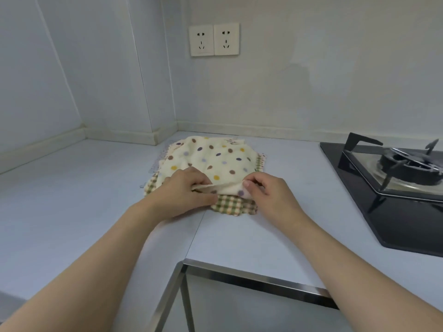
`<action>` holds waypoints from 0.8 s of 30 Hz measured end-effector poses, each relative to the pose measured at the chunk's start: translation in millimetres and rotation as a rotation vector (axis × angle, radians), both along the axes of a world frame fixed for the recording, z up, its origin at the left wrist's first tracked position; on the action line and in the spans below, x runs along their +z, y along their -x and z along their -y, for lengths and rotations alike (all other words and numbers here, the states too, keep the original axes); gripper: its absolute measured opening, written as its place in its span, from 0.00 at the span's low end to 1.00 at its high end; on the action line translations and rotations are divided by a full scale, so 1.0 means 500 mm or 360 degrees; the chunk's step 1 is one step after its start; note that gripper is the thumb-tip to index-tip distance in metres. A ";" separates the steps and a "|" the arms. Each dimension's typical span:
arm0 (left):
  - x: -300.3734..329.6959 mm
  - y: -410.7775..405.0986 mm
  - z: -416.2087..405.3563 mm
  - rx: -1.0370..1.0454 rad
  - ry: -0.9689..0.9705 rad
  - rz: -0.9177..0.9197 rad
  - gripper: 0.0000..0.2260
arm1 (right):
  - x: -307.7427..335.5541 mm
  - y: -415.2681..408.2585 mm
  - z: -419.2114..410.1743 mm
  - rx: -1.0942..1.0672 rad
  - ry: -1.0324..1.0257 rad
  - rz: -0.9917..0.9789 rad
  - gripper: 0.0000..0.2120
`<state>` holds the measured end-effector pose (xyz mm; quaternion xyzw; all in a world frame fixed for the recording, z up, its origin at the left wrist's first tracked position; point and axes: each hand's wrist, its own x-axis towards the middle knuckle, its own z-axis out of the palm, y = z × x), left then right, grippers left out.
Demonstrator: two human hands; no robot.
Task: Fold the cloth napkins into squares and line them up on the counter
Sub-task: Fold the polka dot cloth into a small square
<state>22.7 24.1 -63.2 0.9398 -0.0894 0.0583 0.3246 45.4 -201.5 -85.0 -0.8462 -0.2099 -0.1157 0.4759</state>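
Observation:
A cream napkin with coloured polka dots lies on top of a small pile in the corner of the white counter. Under it shows a green and cream checked napkin, and a pale patterned one peeks out at the left. My left hand pinches the near edge of the dotted napkin at its left. My right hand pinches the same edge at its right, thumb on top. The edge is lifted a little off the checked napkin.
A black gas hob with an iron pan support sits on the counter at the right. Two wall sockets are above the pile. The counter's metal-trimmed front edge forms an inner corner near me.

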 end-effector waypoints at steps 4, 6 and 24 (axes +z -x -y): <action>-0.006 -0.013 0.007 0.0133 -0.0045 0.0415 0.08 | 0.004 -0.010 0.004 -0.0088 -0.0232 0.0077 0.07; 0.000 -0.016 0.007 0.0215 -0.0213 0.0641 0.10 | 0.005 -0.007 0.004 -0.0093 -0.0310 0.0111 0.06; 0.327 0.169 0.154 0.0255 0.0457 0.0590 0.07 | 0.349 0.172 0.241 0.0058 -0.1057 -0.0140 0.09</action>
